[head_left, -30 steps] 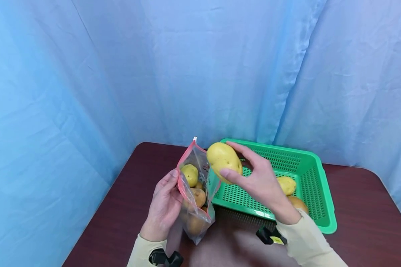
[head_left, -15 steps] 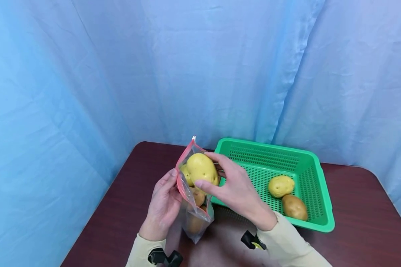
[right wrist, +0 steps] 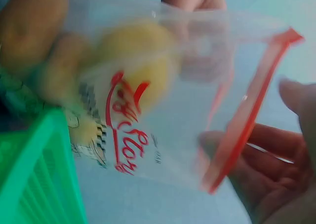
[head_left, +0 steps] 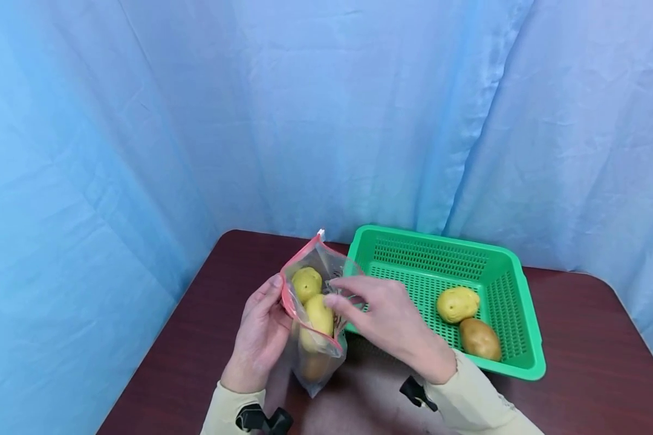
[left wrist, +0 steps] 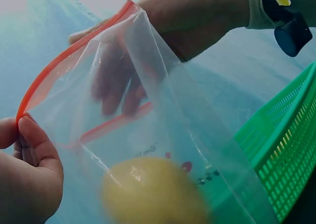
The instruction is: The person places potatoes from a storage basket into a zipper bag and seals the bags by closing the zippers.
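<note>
In the head view a clear zip bag with a red zipper edge stands upright with its mouth spread. My left hand pinches the bag's left rim between thumb and fingers. A yellow potato sits inside, just in front of another yellow potato. Brown potatoes lie lower down, blurred through the plastic. At the mouth's right side is my right hand, thumb and fingers apart, holding nothing. In the right wrist view its fingers reach past the red zipper edge.
A green plastic basket stands right of the bag on the dark red table. Inside it lie one yellow potato and one brown potato. Blue curtains hang behind and to the left.
My right hand has carried a yellow potato leftward into the bag and let go of it. The bag's mouth has spread wider, while my left hand keeps its grip on the rim.
</note>
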Demonstrator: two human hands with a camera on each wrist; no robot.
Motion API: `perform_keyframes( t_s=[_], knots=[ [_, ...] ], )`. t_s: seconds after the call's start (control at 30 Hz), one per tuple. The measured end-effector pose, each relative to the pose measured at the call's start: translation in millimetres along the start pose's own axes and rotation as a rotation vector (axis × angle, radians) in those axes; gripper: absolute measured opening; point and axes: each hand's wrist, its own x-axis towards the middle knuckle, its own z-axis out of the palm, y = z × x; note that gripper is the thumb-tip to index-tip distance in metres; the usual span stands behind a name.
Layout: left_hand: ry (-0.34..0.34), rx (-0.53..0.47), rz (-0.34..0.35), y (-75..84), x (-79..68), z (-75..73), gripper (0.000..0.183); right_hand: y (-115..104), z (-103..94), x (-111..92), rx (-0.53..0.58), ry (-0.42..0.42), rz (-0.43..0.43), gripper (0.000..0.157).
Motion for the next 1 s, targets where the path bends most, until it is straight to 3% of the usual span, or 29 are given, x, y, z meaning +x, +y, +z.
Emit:
perform_keyframes(
  t_s=[0.07, 0.17, 0.3, 0.37, 0.43, 0.53, 0.7, 1.0],
  knots=[
    [-0.009, -0.015, -0.002, 0.3, 1.2, -0.2, 0.016, 8.0, -5.7, -0.7, -0.012, 0.105, -0.041, 0.026],
    [-0.022, -0.023, -0.003, 0.2, 2.9, 0.2, 0.015, 20.6, -12.8, -0.2, -0.088, 0.174, 0.037, 0.03],
    [-0.023, -0.022, -0.005, -0.3, 4.3, 1.6, 0.015, 33.2, -17.4, 0.8, -0.126, 0.016, 0.25, 0.029],
    [-0.023, -0.027, -0.006, -0.2, 4.9, 2.1, 0.014, 37.5, -18.1, 1.6, -0.115, -0.069, 0.299, 0.022],
    [-0.029, -0.033, -0.008, 0.0, 5.5, 2.8, 0.014, 40.4, -17.8, 2.6, -0.09, -0.105, 0.309, 0.029],
    [-0.044, -0.041, -0.011, 0.4, 5.8, 3.8, 0.014, 40.8, -16.4, 4.4, -0.058, -0.085, 0.277, 0.04],
    [-0.054, -0.037, -0.023, -1.6, 3.0, 2.0, 0.016, 38.1, -12.5, 2.5, 0.017, -0.039, 0.266, 0.033],
    [-0.037, -0.022, -0.028, -2.5, -0.6, -0.9, 0.016, 47.9, -15.3, -13.2, 0.136, -0.085, 0.319, 0.029]
  ],
)
